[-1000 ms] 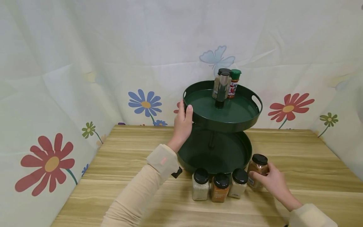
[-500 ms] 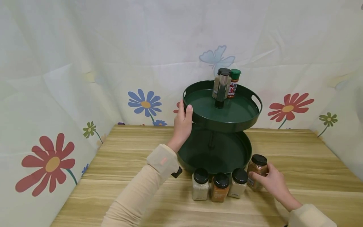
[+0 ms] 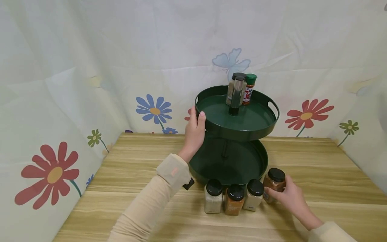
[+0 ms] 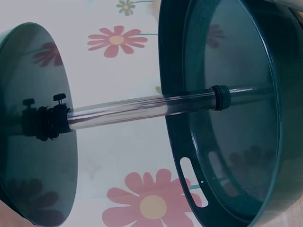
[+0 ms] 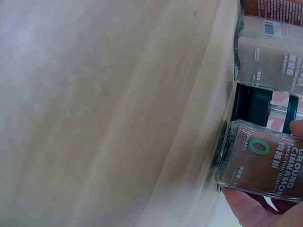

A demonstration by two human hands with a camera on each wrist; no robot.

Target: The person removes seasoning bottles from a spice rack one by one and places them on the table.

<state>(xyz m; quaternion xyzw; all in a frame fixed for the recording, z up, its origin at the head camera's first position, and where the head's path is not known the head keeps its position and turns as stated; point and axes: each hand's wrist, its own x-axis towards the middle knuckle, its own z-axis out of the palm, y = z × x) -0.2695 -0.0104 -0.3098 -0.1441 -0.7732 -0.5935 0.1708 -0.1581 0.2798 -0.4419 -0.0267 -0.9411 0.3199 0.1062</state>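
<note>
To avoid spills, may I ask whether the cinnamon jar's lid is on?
On: a black lid caps the jar in the head view.

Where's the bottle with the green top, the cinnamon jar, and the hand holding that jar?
Green-topped bottle (image 3: 248, 92), head view: its label.
Cinnamon jar (image 5: 264, 161), right wrist view: its printed side.
Right hand (image 3: 294, 197), head view: the hand's middle.
</note>
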